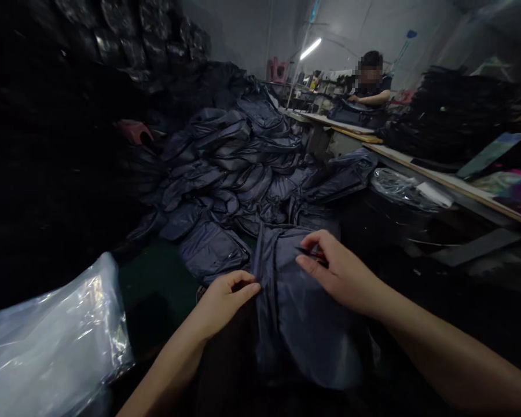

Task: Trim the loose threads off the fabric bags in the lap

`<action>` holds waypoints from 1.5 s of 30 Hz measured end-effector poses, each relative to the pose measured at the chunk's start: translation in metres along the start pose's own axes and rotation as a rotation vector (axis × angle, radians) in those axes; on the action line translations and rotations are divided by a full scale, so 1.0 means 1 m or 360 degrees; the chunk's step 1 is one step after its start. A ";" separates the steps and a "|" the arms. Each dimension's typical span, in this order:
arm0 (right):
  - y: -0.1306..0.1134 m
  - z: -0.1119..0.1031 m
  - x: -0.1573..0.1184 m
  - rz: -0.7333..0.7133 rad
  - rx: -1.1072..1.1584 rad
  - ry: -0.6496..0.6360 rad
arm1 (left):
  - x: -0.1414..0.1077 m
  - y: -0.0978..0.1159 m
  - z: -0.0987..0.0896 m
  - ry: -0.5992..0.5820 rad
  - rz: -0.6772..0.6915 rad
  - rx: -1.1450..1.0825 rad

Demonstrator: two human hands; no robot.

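A dark blue fabric bag [308, 307] lies in front of me, with a seam or zip strip running along its left part. My left hand [232, 292] is closed at the bag's left edge, thumb and forefinger pinching the fabric there. Over the upper right of the bag is my right hand [330, 263], its fingers curled round a small dark pointed tool [303, 251] with a bit of red on it. Most of that tool is hidden in the palm. Another dark blue bag [215, 249] lies just beyond my left hand.
A large heap of dark blue bags [243, 145] spreads ahead. Clear plastic packaging [56, 336] sits at lower left. Along the right runs a worktable [455, 174] with a dark stack [455, 116]; a co-worker [375, 95] sits behind it. A pink stool [134, 132] stands left.
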State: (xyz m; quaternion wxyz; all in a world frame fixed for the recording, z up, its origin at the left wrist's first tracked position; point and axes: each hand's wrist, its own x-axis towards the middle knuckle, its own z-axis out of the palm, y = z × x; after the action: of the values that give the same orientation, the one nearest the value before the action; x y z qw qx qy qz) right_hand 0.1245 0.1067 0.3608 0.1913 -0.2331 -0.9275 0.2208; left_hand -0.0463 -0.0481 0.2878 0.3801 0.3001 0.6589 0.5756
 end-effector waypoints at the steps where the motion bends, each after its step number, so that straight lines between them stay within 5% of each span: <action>1: -0.004 0.005 0.003 -0.0072 0.0017 -0.0090 | 0.001 -0.003 -0.003 -0.0049 -0.0023 0.0081; 8: -0.008 0.028 0.023 -0.0457 -0.0076 -0.0364 | 0.002 -0.005 -0.019 0.0002 0.0182 0.0440; 15: -0.002 0.044 0.032 -0.0586 -0.0070 -0.0411 | 0.008 0.004 -0.016 0.0135 0.0573 0.0744; 23: 0.003 0.057 0.035 -0.0559 -0.0036 -0.0383 | 0.014 0.005 -0.009 0.0077 0.0604 0.0655; 25: 0.005 0.058 0.036 -0.0542 0.0003 -0.0366 | 0.019 -0.003 -0.017 0.0188 0.0501 0.0600; 30: 0.007 0.054 0.039 -0.0400 0.0172 -0.0234 | 0.031 -0.029 -0.038 0.0875 0.0370 0.0801; 32: 0.006 0.051 0.040 -0.0371 0.0217 -0.0233 | 0.026 -0.033 -0.036 0.0704 0.0350 0.0671; 35: 0.001 0.047 0.041 -0.0377 0.0253 -0.0239 | 0.009 -0.026 -0.021 -0.0077 0.0121 0.0174; 37: -0.001 0.044 0.041 -0.0395 0.0264 -0.0243 | -0.002 -0.018 -0.012 -0.0352 -0.0051 0.0069; 45: -0.005 0.039 0.033 -0.0537 0.0098 -0.0503 | -0.015 -0.009 -0.020 -0.0127 -0.0053 0.0331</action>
State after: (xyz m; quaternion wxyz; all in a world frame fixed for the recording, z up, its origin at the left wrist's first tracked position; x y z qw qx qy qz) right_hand 0.0779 0.1078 0.3394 0.0849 -0.0312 -0.9646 0.2475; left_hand -0.0549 -0.0727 0.2819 0.3822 0.3498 0.7043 0.4852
